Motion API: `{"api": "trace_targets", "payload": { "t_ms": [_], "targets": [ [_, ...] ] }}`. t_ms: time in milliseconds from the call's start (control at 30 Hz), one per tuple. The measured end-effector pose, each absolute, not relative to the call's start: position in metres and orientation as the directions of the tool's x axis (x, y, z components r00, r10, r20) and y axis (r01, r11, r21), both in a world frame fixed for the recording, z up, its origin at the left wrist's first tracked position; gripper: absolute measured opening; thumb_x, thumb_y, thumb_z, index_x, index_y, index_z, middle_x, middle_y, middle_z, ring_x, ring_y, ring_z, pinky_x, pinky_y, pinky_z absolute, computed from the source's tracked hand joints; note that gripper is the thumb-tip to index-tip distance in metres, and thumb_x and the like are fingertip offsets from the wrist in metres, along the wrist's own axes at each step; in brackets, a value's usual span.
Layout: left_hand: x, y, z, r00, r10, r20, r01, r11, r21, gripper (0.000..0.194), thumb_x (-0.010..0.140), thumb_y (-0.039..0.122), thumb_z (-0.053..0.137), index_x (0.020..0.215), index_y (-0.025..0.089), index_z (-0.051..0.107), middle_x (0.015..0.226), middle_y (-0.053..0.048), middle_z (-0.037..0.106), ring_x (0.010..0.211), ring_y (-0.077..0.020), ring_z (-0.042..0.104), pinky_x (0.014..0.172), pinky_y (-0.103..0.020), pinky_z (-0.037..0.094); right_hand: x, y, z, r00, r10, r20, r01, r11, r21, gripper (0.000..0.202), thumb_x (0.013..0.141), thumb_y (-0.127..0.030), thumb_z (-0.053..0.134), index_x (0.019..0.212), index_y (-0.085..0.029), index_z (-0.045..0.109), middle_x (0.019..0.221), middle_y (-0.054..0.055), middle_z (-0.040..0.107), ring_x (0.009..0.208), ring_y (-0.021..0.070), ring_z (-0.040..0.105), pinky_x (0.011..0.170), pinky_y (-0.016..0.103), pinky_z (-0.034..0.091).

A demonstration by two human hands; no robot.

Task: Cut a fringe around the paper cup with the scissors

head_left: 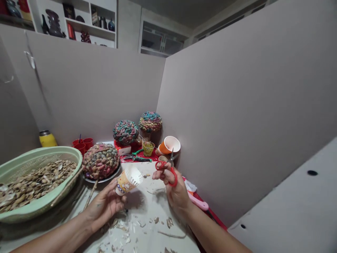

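Observation:
A small printed paper cup (124, 183), its rim cut into short strips, rests tilted in my left hand (107, 202), its mouth turned to the right. My right hand (175, 188) has its fingers through the red handles of a pair of scissors (173, 175), whose blades point up and stand slightly apart. Cup and scissors do not touch. Behind my left hand a ball covered with shells (101, 161) sits in a metal bowl, with a thin stick (91, 195) in front of it. Small scraps (129, 230) lie on the white table (150, 211) below the hands.
A green basket (65, 186) of shells stands at the left, near a yellow bottle (47, 139) and red cups (88, 143). Further back are two colourful balls (125, 132), green-handled pliers (142, 159) and an orange cup (166, 146). A grey partition (237, 105) rises at the right.

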State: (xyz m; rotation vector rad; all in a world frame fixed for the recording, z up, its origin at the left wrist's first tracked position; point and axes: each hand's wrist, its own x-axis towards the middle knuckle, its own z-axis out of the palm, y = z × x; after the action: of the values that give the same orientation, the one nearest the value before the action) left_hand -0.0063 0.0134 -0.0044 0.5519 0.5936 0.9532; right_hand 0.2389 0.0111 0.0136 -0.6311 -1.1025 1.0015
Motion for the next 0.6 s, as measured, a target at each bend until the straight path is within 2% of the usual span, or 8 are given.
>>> {"api": "trace_targets", "payload": {
  "t_ms": [133,233,333,467,600],
  "targets": [
    [-0.005,0.008,0.002,0.463,0.859,-0.22,-0.542,0.471,0.697,0.056,0.086,0.022,0.072,0.137,0.02,0.048,0.101,-0.011,0.073,0.072,-0.0184,0.072,0.061,-0.026,0.059,0.238,0.006,0.004,-0.067,0.94,0.334,-0.393,0.283,-0.875,0.038,0.081,-0.055,0.071,0.082,-0.019,0.063,0.054,-0.005,0.051,0.051,0.0122,0.054,0.058,0.026,0.044],
    [-0.003,0.006,0.006,0.467,0.86,-0.208,-0.502,0.451,0.738,0.051,0.087,0.026,0.071,0.134,0.022,0.053,0.103,-0.011,0.071,0.076,-0.0191,0.072,0.062,-0.028,0.06,0.239,-0.002,-0.002,-0.301,0.924,0.236,-0.271,0.155,-0.95,0.043,0.076,-0.057,0.075,0.072,-0.017,0.062,0.054,0.0,0.058,0.045,0.0103,0.049,0.048,0.023,0.037],
    [-0.001,0.007,0.005,0.438,0.875,-0.206,-0.467,0.417,0.78,0.044,0.088,0.034,0.069,0.129,0.023,0.057,0.1,-0.009,0.07,0.073,-0.018,0.069,0.057,-0.028,0.06,0.244,-0.009,-0.001,-0.442,0.885,0.148,-0.203,0.062,-0.977,0.045,0.071,-0.056,0.08,0.066,-0.016,0.06,0.052,0.0,0.058,0.041,0.009,0.048,0.044,0.021,0.036],
    [-0.001,0.008,0.002,0.367,0.904,-0.222,-0.47,0.386,0.794,0.043,0.085,0.036,0.073,0.124,0.022,0.061,0.102,-0.007,0.069,0.073,-0.0169,0.066,0.054,-0.027,0.059,0.25,-0.012,-0.001,-0.51,0.858,0.062,-0.205,-0.051,-0.977,0.05,0.061,-0.055,0.086,0.065,-0.012,0.063,0.05,0.0,0.056,0.039,0.0075,0.049,0.038,0.017,0.036],
    [0.0,0.006,0.001,0.305,0.906,-0.295,-0.481,0.414,0.773,0.046,0.081,0.031,0.077,0.122,0.019,0.061,0.103,-0.007,0.07,0.078,-0.018,0.066,0.06,-0.027,0.057,0.255,-0.012,-0.004,-0.546,0.838,-0.022,-0.182,-0.144,-0.973,0.051,0.058,-0.053,0.089,0.071,-0.008,0.068,0.049,-0.001,0.057,0.036,0.0057,0.047,0.034,0.014,0.036]
  ]
}}
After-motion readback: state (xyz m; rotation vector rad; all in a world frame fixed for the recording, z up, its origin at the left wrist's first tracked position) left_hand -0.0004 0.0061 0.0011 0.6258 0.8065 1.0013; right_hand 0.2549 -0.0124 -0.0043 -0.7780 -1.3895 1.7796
